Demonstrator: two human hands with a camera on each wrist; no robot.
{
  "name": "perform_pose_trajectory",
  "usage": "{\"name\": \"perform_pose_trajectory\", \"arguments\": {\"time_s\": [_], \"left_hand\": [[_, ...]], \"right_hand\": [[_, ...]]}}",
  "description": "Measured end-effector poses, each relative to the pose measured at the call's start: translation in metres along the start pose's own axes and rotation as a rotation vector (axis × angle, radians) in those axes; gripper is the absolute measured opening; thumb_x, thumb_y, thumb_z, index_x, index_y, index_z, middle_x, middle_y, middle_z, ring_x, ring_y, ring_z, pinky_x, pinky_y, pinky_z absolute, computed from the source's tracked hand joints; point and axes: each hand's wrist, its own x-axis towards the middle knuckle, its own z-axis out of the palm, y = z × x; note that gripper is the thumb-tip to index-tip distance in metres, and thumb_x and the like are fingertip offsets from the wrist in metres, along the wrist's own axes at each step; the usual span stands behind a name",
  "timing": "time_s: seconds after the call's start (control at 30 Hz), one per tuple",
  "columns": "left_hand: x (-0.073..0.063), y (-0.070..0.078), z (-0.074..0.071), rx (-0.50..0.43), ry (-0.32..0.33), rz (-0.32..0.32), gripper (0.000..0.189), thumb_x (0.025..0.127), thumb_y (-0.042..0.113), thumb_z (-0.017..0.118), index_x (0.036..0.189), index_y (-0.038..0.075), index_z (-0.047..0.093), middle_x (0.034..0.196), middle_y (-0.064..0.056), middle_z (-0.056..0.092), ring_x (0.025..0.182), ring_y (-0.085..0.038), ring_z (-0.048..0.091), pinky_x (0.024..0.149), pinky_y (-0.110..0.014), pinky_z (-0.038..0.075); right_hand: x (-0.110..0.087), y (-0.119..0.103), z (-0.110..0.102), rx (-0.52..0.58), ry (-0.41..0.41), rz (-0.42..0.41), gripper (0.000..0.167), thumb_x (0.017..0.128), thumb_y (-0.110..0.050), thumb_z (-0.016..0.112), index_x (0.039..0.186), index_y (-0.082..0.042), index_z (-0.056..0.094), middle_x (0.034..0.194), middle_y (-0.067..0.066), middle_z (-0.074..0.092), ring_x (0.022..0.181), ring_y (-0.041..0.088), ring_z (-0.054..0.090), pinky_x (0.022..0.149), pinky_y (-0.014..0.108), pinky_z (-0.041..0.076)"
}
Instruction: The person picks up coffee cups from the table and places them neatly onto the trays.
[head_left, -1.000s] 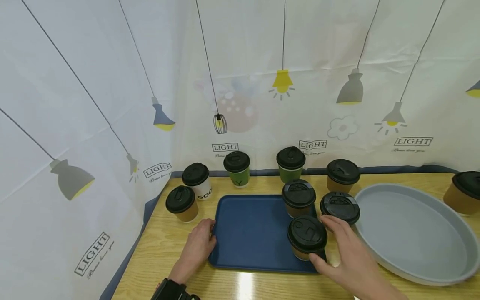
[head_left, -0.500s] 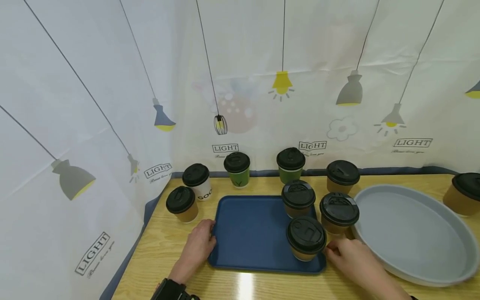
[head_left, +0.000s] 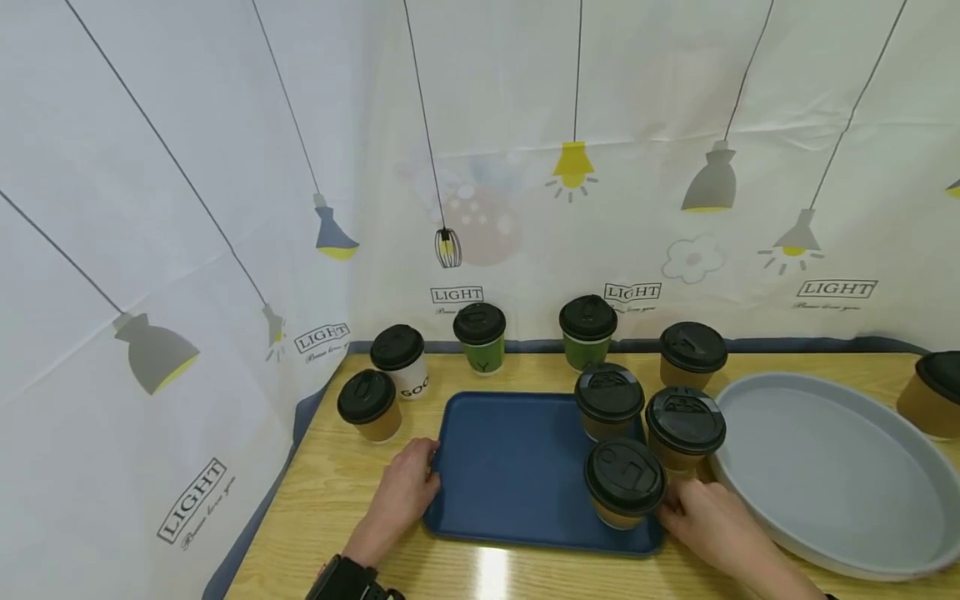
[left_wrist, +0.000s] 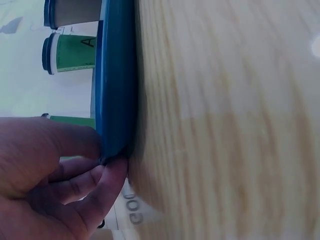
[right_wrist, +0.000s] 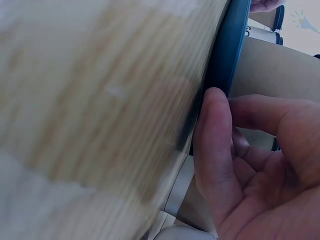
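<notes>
A dark blue rectangular tray [head_left: 510, 471] lies in front of me on the wooden table. My left hand [head_left: 401, 492] pinches its left edge, thumb above and fingers under the rim in the left wrist view. At the opposite side my right hand [head_left: 711, 521] pinches the right edge near the front corner; the right wrist view shows thumb and fingers [right_wrist: 215, 145] at the rim. Two brown paper cups with black lids stand on the tray's right part, a rear cup [head_left: 608, 402] and a front cup [head_left: 625, 483]. Another lidded brown cup [head_left: 685, 427] stands just off the tray, behind my right hand.
A large round grey tray [head_left: 832, 467] is close to the right hand. Along the back stand green cups [head_left: 480, 337] [head_left: 587, 332] and a brown cup [head_left: 692, 354]. A white cup [head_left: 400, 361] and brown cup [head_left: 369, 406] are at left; another brown cup [head_left: 933, 393] is far right.
My right hand has left the front cup, which now stands on the tray, and moved to the tray's right edge. The left hand keeps its hold. The head view has shifted slightly.
</notes>
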Motion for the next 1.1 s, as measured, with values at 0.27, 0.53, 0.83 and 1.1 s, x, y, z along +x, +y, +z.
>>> {"name": "perform_pose_trajectory", "arguments": {"time_s": [0.27, 0.53, 0.83, 1.1], "left_hand": [[-0.005, -0.019, -0.026, -0.186, 0.060, -0.161, 0.024, 0.097, 0.022, 0.074, 0.113, 0.003, 0.072, 0.093, -0.002, 0.072, 0.080, -0.015, 0.069, 0.068, -0.032, 0.057], [-0.001, -0.044, -0.046, -0.221, 0.615, -0.162, 0.067, 0.087, 0.026, 0.086, 0.134, -0.005, 0.051, 0.124, -0.024, 0.052, 0.106, -0.035, 0.056, 0.083, -0.044, 0.050], [0.022, -0.055, -0.041, -0.382, 0.574, -0.235, 0.129, 0.078, 0.039, 0.092, 0.167, 0.015, 0.002, 0.168, -0.020, 0.006, 0.153, -0.039, 0.017, 0.118, -0.063, 0.026], [0.030, -0.057, -0.028, -0.560, 0.574, -0.296, 0.131, 0.079, 0.032, 0.093, 0.167, 0.014, -0.003, 0.170, -0.021, 0.011, 0.156, -0.038, 0.013, 0.123, -0.059, 0.019]], "right_hand": [[0.000, 0.001, 0.000, 0.027, -0.043, 0.013, 0.037, 0.092, -0.008, 0.070, 0.060, -0.015, 0.052, 0.055, -0.004, 0.043, 0.050, 0.013, 0.040, 0.053, 0.028, 0.031], [0.001, 0.002, -0.001, 0.013, -0.019, -0.011, 0.037, 0.092, -0.009, 0.071, 0.061, -0.016, 0.052, 0.055, -0.005, 0.043, 0.050, 0.013, 0.040, 0.052, 0.028, 0.031], [0.000, 0.002, -0.001, 0.046, -0.039, 0.006, 0.034, 0.094, -0.010, 0.070, 0.063, -0.017, 0.058, 0.054, -0.004, 0.051, 0.048, 0.015, 0.045, 0.051, 0.028, 0.033], [-0.001, 0.001, -0.002, 0.055, -0.047, 0.005, 0.032, 0.095, -0.009, 0.069, 0.065, -0.018, 0.058, 0.055, -0.004, 0.052, 0.049, 0.015, 0.045, 0.051, 0.028, 0.033]]}}
